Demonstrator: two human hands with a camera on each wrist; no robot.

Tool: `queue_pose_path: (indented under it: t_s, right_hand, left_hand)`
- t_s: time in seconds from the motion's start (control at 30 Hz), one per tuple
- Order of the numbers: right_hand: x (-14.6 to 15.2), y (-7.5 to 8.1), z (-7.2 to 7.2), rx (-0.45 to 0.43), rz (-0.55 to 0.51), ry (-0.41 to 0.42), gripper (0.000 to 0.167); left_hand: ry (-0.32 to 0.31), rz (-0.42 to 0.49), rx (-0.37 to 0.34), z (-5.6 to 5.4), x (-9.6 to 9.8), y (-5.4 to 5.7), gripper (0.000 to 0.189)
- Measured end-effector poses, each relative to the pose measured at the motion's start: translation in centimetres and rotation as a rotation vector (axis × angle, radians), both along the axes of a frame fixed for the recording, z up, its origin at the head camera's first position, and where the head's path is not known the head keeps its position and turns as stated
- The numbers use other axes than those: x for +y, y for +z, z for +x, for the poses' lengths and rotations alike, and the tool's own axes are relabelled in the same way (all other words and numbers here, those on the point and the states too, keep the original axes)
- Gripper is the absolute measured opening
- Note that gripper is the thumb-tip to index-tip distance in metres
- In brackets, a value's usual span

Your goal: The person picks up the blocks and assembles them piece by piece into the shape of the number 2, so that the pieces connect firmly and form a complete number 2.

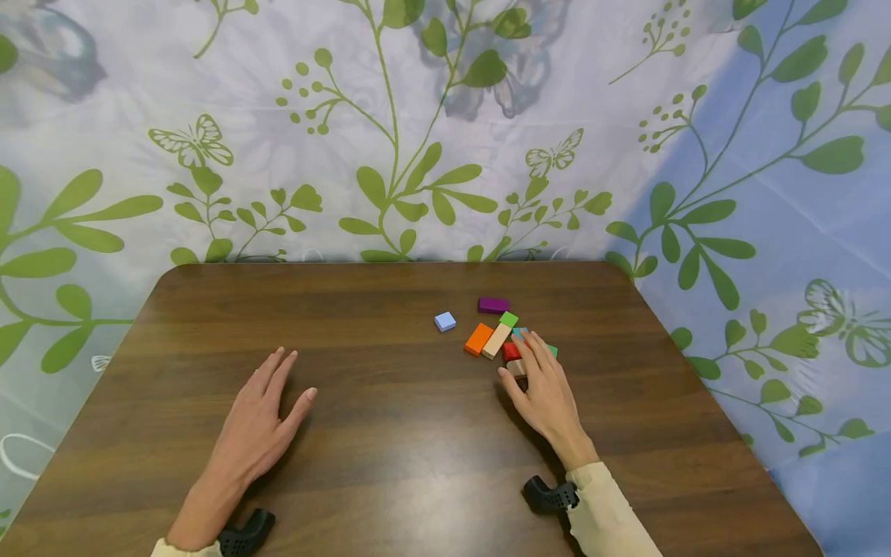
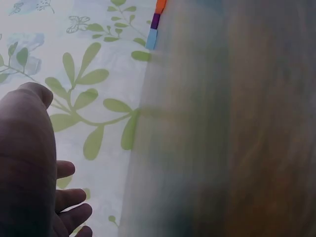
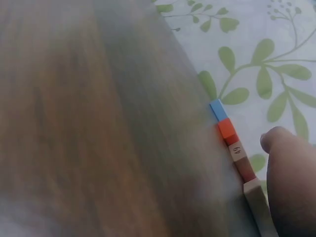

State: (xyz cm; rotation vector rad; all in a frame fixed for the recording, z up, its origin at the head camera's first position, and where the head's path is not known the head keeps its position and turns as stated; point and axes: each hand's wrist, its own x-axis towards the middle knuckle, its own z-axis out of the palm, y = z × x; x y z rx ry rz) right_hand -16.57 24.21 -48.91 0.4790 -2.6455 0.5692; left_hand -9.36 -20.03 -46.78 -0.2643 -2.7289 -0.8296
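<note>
Small coloured blocks lie in a cluster on the brown table: a purple one, a green one, an orange one, a tan bar, a red one and a light blue one set apart to the left. My right hand lies over the near side of the cluster, straight fingers resting on the red and tan blocks. My left hand rests flat on the bare table, fingers spread, far from the blocks.
A cloth printed with green leaves and butterflies hangs behind the table and drapes around its sides. The table's far edge runs just beyond the blocks. Black wrist mounts sit at both forearms.
</note>
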Motion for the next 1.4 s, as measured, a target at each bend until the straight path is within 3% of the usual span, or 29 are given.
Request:
queue_pose_path:
  t_s: [0.3,0.47,0.7,1.1,1.4]
  right_hand:
    - [0.3,-0.9,-1.4,0.065,0.0,0.053,0.062]
    - [0.3,-1.1,-1.7,0.056,-0.011,0.052,0.062]
    - [0.5,-0.7,-1.7,-0.01,-0.055,0.014,0.065]
    - [1.4,-0.3,-1.0,-0.115,-0.082,-0.026,0.076]
    - [1.9,-0.4,-0.9,-0.072,-0.108,-0.04,0.073]
  left_hand:
    - [-0.016,0.048,-0.027,0.0,0.6,-0.4,0.066]
    - [-0.031,0.077,-0.02,0.0,0.9,-0.5,0.065]
    - [-0.109,0.158,-0.127,-0.3,2.5,-0.2,0.062]
    - [-0.221,0.14,-0.126,-3.7,7.6,0.7,0.06]
    - [-0.263,0.205,-0.091,-5.5,11.7,1.2,0.05]
